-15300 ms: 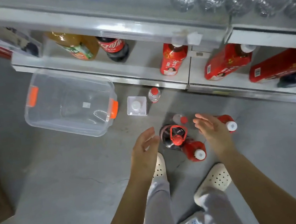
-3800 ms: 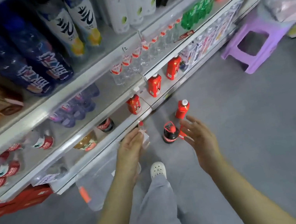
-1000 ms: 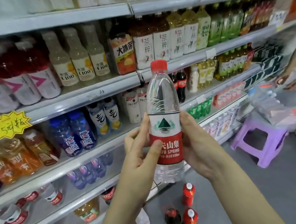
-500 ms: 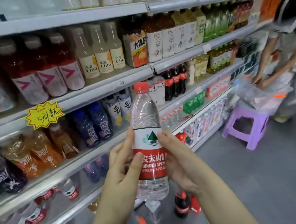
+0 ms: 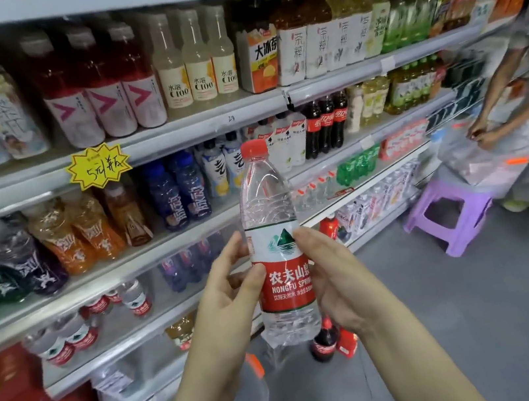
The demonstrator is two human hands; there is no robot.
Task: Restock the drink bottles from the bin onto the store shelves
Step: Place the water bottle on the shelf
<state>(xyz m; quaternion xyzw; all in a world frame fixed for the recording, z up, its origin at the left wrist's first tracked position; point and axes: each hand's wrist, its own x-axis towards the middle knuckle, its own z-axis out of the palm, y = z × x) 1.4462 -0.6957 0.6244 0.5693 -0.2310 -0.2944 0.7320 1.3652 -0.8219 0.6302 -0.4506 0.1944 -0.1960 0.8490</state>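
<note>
Bottle: we held the water bottle (image 5: 278, 250) upright.
Grip: left hand (image 5: 225, 301) and right hand (image 5: 338, 284) clasped its label.
Floor: apparently a cola bottle (image 5: 324, 343) below.

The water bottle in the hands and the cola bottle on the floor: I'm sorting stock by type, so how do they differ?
The water bottle is clear with a white-and-red label; the cola bottle is dark with a red label. The water bottle is held up between the left hand and right hand; the cola bottle stands on the floor, untouched. Both are upright with red caps.
</note>
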